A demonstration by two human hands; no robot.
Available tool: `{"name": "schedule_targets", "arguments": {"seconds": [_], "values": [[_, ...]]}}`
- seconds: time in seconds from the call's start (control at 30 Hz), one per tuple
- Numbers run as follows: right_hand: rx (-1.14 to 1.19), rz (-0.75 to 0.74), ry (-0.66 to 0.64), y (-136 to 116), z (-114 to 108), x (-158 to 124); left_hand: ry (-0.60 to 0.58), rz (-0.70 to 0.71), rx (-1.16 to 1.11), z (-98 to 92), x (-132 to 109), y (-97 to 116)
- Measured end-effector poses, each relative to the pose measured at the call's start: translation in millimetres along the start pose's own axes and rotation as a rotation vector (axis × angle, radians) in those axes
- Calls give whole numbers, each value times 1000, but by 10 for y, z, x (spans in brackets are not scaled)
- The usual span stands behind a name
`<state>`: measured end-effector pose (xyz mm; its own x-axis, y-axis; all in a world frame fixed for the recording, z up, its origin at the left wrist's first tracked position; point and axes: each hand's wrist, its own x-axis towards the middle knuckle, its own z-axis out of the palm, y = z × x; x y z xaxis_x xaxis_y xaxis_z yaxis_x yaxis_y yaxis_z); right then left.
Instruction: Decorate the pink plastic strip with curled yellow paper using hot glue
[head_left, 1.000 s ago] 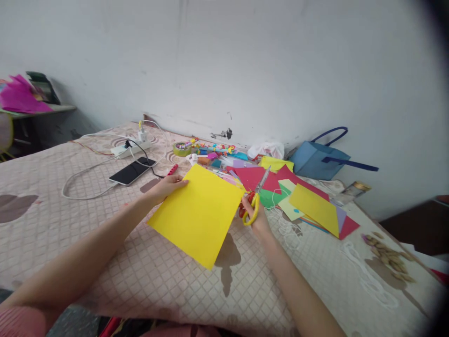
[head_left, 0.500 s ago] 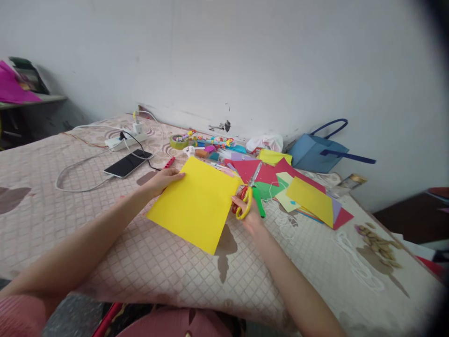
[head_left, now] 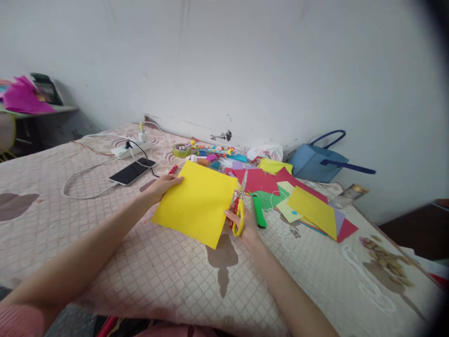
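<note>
My left hand (head_left: pixel 162 186) grips the left edge of a large yellow paper sheet (head_left: pixel 196 202) and holds it just above the patterned bed cover (head_left: pixel 147 262). My right hand (head_left: pixel 245 225) is closed on a pair of scissors (head_left: pixel 240 206) with yellow and red handles. The blades point up and away, right beside the sheet's right edge. A green marker (head_left: pixel 259 211) lies just right of the scissors.
A pile of coloured paper sheets (head_left: pixel 301 201) spreads to the right, with a blue bag (head_left: pixel 317 161) behind it by the wall. A phone (head_left: pixel 132 170) on a cable and a white power strip (head_left: pixel 130 149) lie at the left. White string (head_left: pixel 365 278) and peanuts (head_left: pixel 386 260) are at the right.
My right hand has brought the scissors leftwards, from over the red paper to the yellow sheet's right edge. The sheet has shifted and tilted slightly in my left hand.
</note>
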<state>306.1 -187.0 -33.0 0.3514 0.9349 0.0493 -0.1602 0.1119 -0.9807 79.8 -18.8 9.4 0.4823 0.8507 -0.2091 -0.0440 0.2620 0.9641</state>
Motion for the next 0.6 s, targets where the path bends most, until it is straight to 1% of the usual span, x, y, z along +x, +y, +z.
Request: {"name": "schedule_targets", "arguments": {"seconds": [0.13,0.2,0.33,0.4,0.5,0.57,0.6], "values": [[-6,-14,-13,-18,-3,-7,-65,9,10,-75,-21,47],[-5,-6,-27,-18,17,-21,-79,14,8,-124,-59,76],[-32,47,-44,-11,120,-100,-57,-5,-21,-180,-204,92],[-66,66,-63,-6,186,-155,-39,-16,8,-206,-279,64],[-104,70,-93,-2,263,-226,-4,24,152,-295,-336,-17],[-111,75,-118,-5,292,-254,50,105,326,-382,-344,-78],[-106,79,-127,-9,301,-262,96,162,428,-420,-349,-103]]}}
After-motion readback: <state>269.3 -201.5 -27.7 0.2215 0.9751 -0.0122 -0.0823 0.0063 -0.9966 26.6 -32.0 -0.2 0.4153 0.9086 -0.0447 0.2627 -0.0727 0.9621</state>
